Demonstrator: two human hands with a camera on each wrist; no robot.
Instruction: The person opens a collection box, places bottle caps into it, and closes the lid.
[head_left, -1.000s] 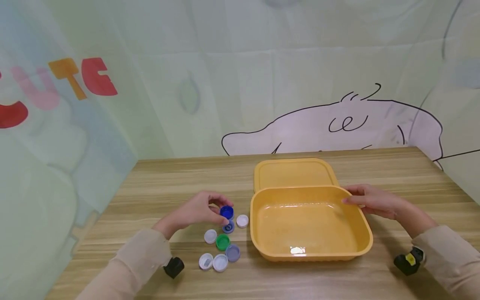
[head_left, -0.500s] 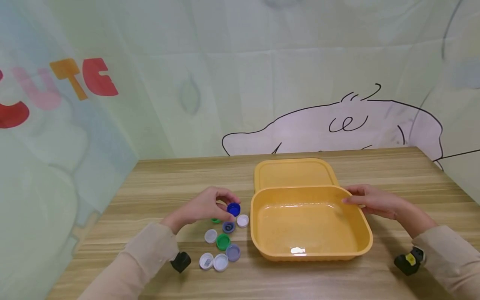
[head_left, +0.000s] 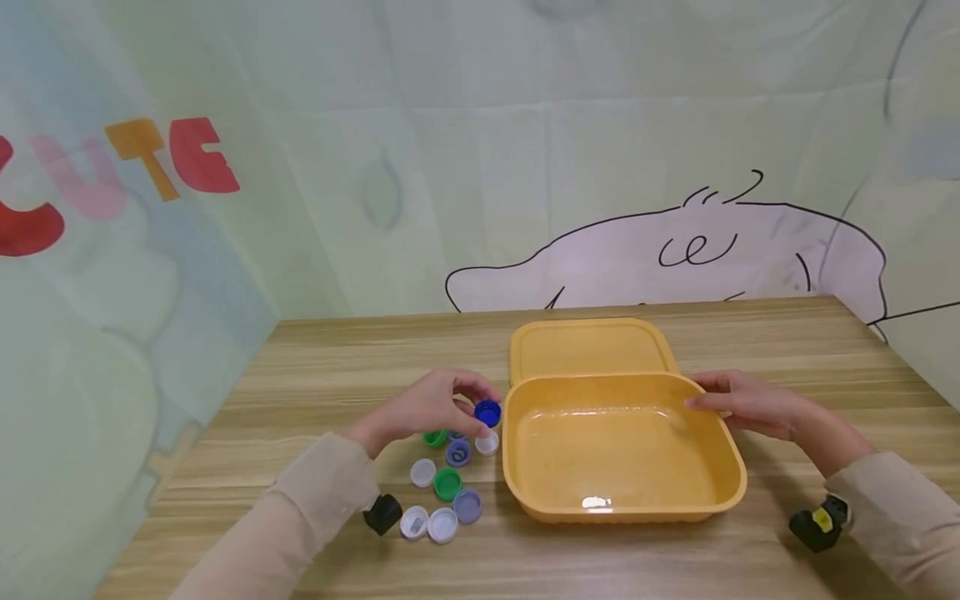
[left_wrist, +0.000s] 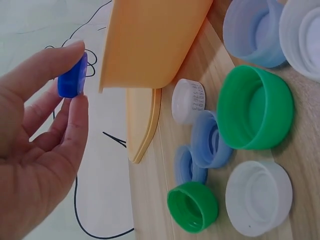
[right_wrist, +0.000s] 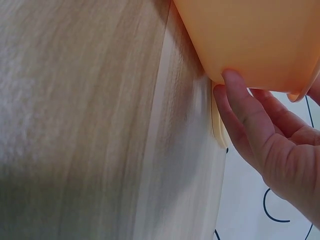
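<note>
With our left hand (head_left: 435, 405) we pinch the blue cap (head_left: 488, 413), just below the head view's centre; our right hand (head_left: 750, 403) grips the tub (head_left: 622, 458) at lower right. Other caps (head_left: 447, 483) lie lower centre.

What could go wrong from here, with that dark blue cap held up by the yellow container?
The left hand pinches the dark blue cap between thumb and fingertips, so it might slip.
The cap is close to the left rim of the yellow container and could clip it if moved across low.
The right hand holds only the back right corner, so a bump on the left might turn the container.
</note>
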